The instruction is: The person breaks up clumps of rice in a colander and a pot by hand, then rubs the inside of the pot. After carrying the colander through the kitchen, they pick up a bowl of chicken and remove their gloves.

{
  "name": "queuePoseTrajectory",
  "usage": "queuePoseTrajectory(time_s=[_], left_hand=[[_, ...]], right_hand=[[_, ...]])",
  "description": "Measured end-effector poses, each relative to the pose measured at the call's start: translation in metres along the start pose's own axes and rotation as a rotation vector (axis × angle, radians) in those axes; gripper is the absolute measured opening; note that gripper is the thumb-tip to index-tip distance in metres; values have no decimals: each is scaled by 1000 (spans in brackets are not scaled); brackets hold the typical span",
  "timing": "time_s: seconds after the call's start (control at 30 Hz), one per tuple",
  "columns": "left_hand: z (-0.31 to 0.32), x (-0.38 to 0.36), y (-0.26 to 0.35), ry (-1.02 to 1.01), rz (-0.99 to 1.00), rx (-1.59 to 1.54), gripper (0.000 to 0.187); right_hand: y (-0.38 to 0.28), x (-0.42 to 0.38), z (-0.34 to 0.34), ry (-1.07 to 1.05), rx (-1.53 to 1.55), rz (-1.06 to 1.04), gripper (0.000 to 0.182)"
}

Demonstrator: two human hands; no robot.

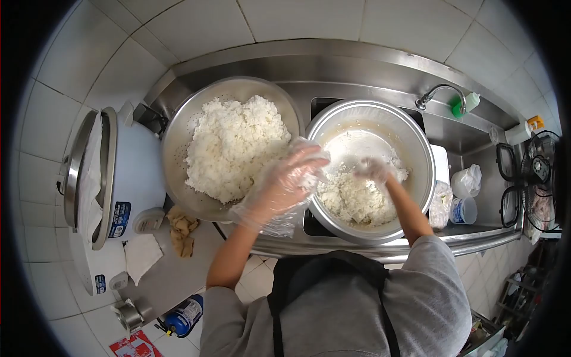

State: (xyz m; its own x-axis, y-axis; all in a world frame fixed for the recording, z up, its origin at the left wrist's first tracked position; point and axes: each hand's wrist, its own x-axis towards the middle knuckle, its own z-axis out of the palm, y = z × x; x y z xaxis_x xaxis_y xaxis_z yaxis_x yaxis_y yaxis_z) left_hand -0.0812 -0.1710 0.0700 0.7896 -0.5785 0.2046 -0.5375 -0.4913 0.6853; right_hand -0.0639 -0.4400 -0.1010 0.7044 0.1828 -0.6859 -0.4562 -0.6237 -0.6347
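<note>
My left hand (297, 169), in a clear plastic glove, is over the gap between the bowl and the pot, its fingers stretched toward the pot's rim. White bits show beneath those fingers. My right hand (375, 170), also gloved, reaches inside the deep metal pot (421, 184), just above the cooked rice (351, 199) in it. Its fingers are blurred and partly hidden. Part of the pot's bottom is bare toward the back. Left of the pot, a wide perforated metal bowl (176, 143) carries a large heap of white rice (238, 143).
A large rice cooker (137, 172) stands at the left, beside a brown cloth (182, 229). Right of the pot are a plastic-wrapped bundle (441, 205), a white tub (464, 210), a faucet (440, 92) and a green bottle (466, 105). A black fan (540, 169) is farther right.
</note>
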Motion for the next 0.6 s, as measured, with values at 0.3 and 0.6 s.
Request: queuePoseTrajectory(time_s=[0.3,0.6], left_hand=[[52,-8,-25,-146,40,-50,32],[58,-19,-28,-178,-29,-290,31]], right_hand=[[69,47,112,285,-296,-240,69],[83,12,73,372,-892,-644,27]])
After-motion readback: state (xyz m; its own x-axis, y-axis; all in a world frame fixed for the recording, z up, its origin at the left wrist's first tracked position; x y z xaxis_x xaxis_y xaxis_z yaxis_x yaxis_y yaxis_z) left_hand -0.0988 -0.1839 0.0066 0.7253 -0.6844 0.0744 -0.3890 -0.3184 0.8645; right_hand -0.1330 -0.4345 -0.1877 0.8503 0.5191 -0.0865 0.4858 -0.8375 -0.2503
